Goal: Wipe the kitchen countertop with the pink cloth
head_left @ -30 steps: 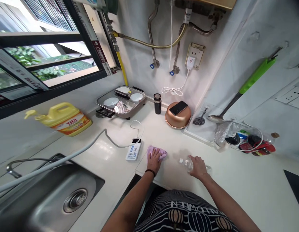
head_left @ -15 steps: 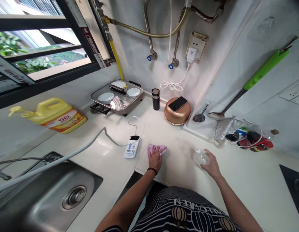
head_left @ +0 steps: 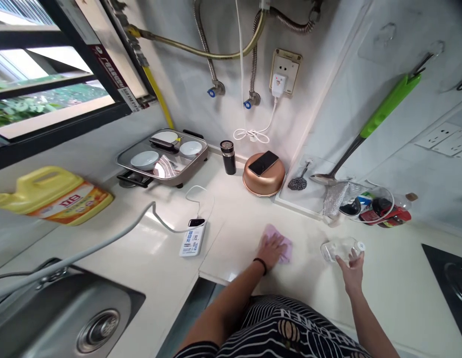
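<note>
My left hand (head_left: 271,250) lies flat, fingers spread, on a pink cloth (head_left: 286,252) that rests on the pale countertop (head_left: 231,219). To the right, my right hand (head_left: 352,272) has its thumb and fingers round a clear plastic bottle (head_left: 338,248) with a white cap. The bottle is tilted onto its side, cap end to the right. Whether it touches the counter I cannot tell. A white power bank (head_left: 193,239) on a cable lies left of the cloth.
Behind stand a copper-coloured bowl (head_left: 268,182) with a phone (head_left: 263,163) on it, a black flask (head_left: 228,158) and an electric pan (head_left: 193,161) holding bowls. A yellow detergent jug (head_left: 59,196) and a sink (head_left: 62,303) are left. A hob (head_left: 449,278) lies right.
The view has turned to the right. My left hand and the pink cloth have slid right across the counter. In my right hand the bottle has swung round, its cap now towards the right.
</note>
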Available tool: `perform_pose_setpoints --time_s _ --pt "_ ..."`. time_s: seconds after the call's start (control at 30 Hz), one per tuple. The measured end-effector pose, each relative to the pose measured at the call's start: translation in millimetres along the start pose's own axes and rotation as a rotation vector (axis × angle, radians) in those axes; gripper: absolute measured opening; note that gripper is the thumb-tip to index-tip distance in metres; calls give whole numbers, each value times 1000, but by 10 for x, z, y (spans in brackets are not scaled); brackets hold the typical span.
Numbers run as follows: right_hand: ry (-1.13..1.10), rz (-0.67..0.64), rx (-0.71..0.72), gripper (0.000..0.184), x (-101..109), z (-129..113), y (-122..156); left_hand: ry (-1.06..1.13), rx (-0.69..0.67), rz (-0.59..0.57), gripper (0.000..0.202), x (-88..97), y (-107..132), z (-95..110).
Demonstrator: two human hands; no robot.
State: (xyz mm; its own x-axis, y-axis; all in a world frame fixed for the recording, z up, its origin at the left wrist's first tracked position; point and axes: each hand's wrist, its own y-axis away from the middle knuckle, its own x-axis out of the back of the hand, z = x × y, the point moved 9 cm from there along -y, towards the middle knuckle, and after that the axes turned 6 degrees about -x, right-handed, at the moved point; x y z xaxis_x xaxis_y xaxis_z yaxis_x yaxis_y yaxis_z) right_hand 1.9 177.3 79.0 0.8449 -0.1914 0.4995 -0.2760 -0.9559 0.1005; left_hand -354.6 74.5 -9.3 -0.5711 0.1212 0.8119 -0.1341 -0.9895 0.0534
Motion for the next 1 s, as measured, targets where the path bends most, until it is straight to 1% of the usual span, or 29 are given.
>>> perform_pose_setpoints --time_s 0.07,0.13,0.2,0.23,0.27,0.3,0.33,0.37,0.4,0.43,0.47,0.5,0.53,0.57,0.63,0.67,0.7,0.73,0.77,0.8,0.83,0.87,0.9,0.93,1.0 --pt "140 -32 -51 119 2 243 61 -35 157 75 58 338 47 -461" --pt "297 -60 -80 109 -13 513 164 -64 321 144 59 685 152 -946" --pt "433 -90 -27 98 -71 714 309 -83 493 216 59 1002 300 -1389" --pt "497 -120 19 91 -128 790 395 -82 578 253 58 1132 382 -1574" --pt "562 -160 62 84 -199 857 484 -75 652 288 59 1233 456 -1720" --pt "629 -204 97 78 -272 918 571 -64 707 321 59 1303 512 -1819" --pt "698 -242 120 73 -338 970 649 -53 736 348 59 1337 536 -1866" --pt "768 -276 134 71 -393 1010 712 -45 737 365 58 1334 524 -1860" --pt "837 -300 142 70 -435 1036 758 -40 715 370 58 1289 474 -1803" --pt "901 -316 148 71 -464 1045 787 -38 675 363 58 1203 392 -1698" --pt "956 -332 151 71 -486 1041 804 -37 620 341 58 1071 281 -1546" --pt "1002 -350 153 71 -505 1028 811 -36 550 301 58 894 147 -1348" --pt "1037 -371 155 72 -522 1007 814 -35 462 247 57 677 0 -1104" --pt "1062 -391 159 72 -538 980 815 -33 360 174 57 423 -148 -821" --pt "1084 -424 163 74 -563 920 818 -22 113 16 57 -121 -390 -169" --pt "1086 -434 163 76 -572 892 822 -13 -15 -57 56 -373 -465 161" --pt "1089 -439 161 77 -579 871 827 1 -87 -99 54 -570 -512 422" --pt "1096 -441 159 77 -582 857 834 10 -157 -129 53 -722 -545 649" --pt "1109 -441 158 78 -585 852 843 12 -224 -154 53 -828 -570 833" --pt "1127 -438 159 78 -586 854 852 9 -283 -171 54 -886 -595 965" --pt "1149 -433 163 78 -585 860 862 -2 -337 -187 55 -904 -625 1047" --pt "1170 -428 169 78 -585 870 872 -17 -374 -199 54 -884 -667 1072" --pt "1189 -426 178 78 -588 881 883 -32 -388 -205 53 -831 -725 1044" --pt "1202 -427 188 77 -592 890 894 -46 -376 -202 52 -748 -801 965" --pt "1216 -434 202 76 -604 902 912 -73 -290 -174 52 -524 -979 695"
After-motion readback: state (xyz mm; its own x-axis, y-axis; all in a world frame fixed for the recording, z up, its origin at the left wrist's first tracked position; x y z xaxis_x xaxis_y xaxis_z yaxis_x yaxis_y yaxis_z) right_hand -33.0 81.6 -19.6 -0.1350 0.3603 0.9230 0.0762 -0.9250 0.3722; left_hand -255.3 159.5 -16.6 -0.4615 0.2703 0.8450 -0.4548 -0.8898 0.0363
